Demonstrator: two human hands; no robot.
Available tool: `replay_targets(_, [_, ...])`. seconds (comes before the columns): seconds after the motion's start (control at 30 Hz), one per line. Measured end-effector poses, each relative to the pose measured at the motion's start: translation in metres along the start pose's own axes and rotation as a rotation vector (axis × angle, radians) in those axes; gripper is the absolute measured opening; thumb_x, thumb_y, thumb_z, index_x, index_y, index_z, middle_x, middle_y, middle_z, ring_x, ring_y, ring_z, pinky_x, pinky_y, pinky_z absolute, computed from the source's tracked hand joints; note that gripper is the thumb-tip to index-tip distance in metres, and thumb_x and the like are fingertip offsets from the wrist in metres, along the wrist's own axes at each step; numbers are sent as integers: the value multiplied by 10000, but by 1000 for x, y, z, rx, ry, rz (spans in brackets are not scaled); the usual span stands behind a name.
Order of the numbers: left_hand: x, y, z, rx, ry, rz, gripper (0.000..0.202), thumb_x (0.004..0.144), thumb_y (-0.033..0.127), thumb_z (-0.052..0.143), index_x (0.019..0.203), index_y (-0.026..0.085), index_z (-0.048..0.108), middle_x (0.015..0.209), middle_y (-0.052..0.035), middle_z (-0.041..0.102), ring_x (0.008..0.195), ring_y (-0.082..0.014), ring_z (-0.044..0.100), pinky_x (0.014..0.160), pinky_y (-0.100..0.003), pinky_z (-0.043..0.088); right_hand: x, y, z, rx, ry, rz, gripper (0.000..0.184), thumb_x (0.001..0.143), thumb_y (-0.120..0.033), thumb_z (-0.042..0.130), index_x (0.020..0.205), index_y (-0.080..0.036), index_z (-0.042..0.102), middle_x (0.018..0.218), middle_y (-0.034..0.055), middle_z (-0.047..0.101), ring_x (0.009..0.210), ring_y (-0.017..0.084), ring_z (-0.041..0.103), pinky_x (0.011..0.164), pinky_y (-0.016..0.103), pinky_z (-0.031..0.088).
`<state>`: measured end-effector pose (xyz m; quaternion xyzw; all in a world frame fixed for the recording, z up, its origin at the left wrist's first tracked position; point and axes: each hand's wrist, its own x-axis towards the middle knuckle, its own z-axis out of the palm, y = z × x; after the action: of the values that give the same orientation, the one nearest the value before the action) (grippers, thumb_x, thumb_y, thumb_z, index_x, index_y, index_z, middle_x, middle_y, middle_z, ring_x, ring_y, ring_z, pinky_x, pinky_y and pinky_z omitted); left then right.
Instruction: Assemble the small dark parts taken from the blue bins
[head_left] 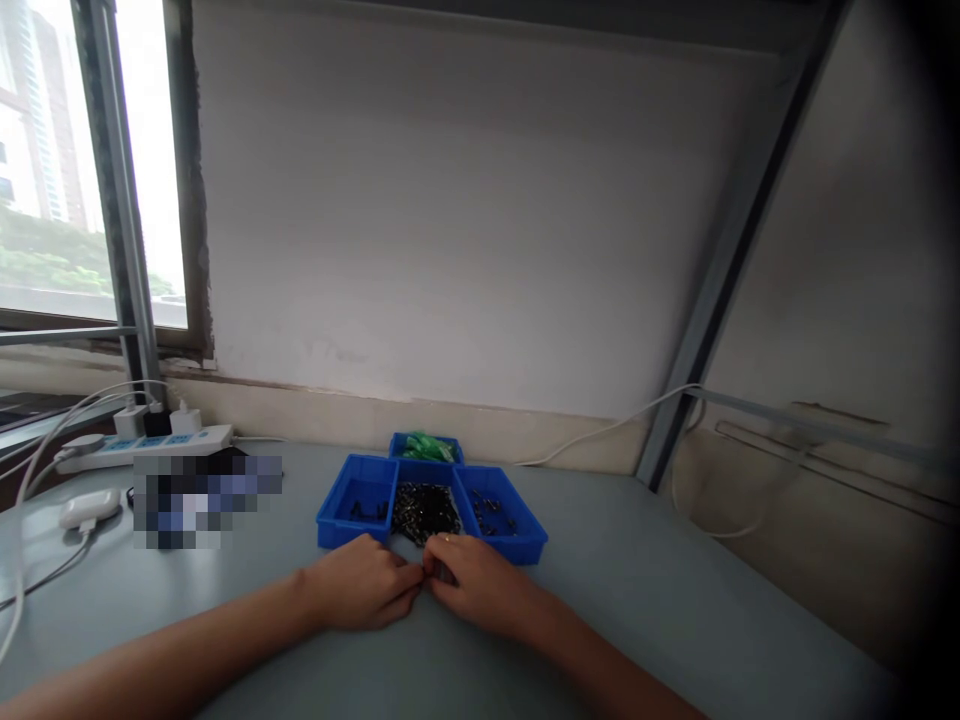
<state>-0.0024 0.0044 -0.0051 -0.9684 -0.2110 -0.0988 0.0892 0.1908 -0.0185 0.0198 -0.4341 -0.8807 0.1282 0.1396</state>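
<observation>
A grey desk [675, 600] stood against a pale wall, with a window at its left. Toward the near edge, the left hand [364, 582] and right hand [480, 582] rested on the desk. Their fingers were curled, with the tips pressed together where they met; whether they pinched a part could not be told. Just beyond lay the black parts [426, 512], a heap past counting in the middle tray [426, 470]. They looked light, hard and easily scattered, best pinched singly. Four blue trays [337, 535] sat mid-desk, and one power strip [150, 445] lay by the far left edge.
</observation>
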Motion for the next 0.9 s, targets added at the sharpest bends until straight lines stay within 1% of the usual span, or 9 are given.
replay_targets(0.2, [0,-1,1,-9,20,13,132,874,201,438,793,172,538,718,-13,634,573,-145,597,512,-243,412,0,1,-1,20,4,-2,98,768,-121,498,818,-182,557,808,15,593,752,143,534,648,210,356])
replay_targets(0.43, [-1,0,-4,68,-27,17,101,851,205,470,844,176,567,824,-23,610,603,-146,578,509,-245,420,0,2,-2,73,23,-16,104,789,-120,486,820,-182,563,794,7,594,728,136,533,636,210,357])
replay_targets(0.53, [0,0,-6,85,-28,19,97,842,206,485,880,181,570,870,-24,600,602,-143,571,511,-247,426,0,2,-3,88,33,-23,117,797,-109,476,825,-180,565,791,5,598,717,131,532,628,209,354])
replay_targets(0.77, [-1,0,-6,108,-9,47,134,838,208,489,955,198,555,920,-21,580,617,-145,573,513,-263,435,2,1,-4,90,44,-9,126,813,-107,467,837,-178,568,803,10,607,735,135,544,639,212,365])
replay_targets(0.9, [-1,0,-5,83,0,67,155,841,192,473,979,195,544,894,-23,585,618,-143,575,520,-258,431,1,1,-4,115,63,-6,120,830,-123,456,857,-184,556,806,6,609,749,137,544,650,215,371])
